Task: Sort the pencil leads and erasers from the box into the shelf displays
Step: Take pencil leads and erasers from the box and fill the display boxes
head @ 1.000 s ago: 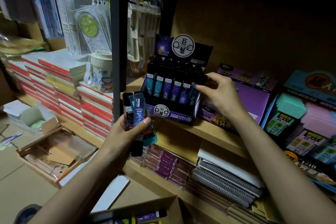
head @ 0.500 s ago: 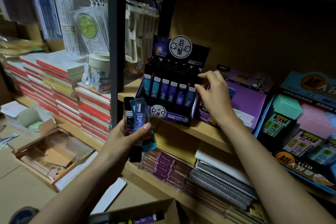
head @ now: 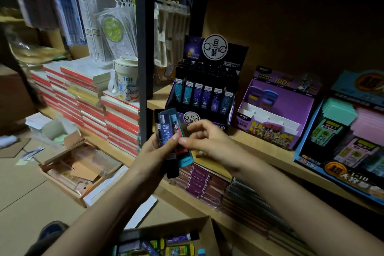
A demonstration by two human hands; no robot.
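Lead cases (head: 166,129): slim, flat, rectangular plastic boxes with a gloss, in dark blue, teal and black, one with a red edge; fanned upright as a bundle in front of the shelf edge, just below the black display.
Black display (head: 234,56): stepped cardboard stand on the wooden shelf (head: 259,149) with a round white badge on its header; six upright cases with constellation prints in the front row, darker rows behind.
Purple display (head: 291,104): open cardboard tray with white dividers, just right of the black one; two rounded cases stand at its back.
Blue-rimmed display (head: 305,138): far right, filled with flat mint and pink blocks and printed packs.
Cardboard box (head: 207,226): plain brown and open, at the bottom edge; yellow, purple and black packs lie inside.
Cut off or unclear: the box and the blue-rimmed display run out of frame; the print on the cases is too small to read; both hands are slightly blurred.
Left hand (head: 154,149): fingers wrapped round the bundle from the left, thumb across the front blue case.
Right hand (head: 209,141): fingers (head: 187,142) loosely curled; the thumb tip meets the bundle's right side by the red-edged case, just beside the left thumb. I cannot tell whether it pinches a case or only touches it.
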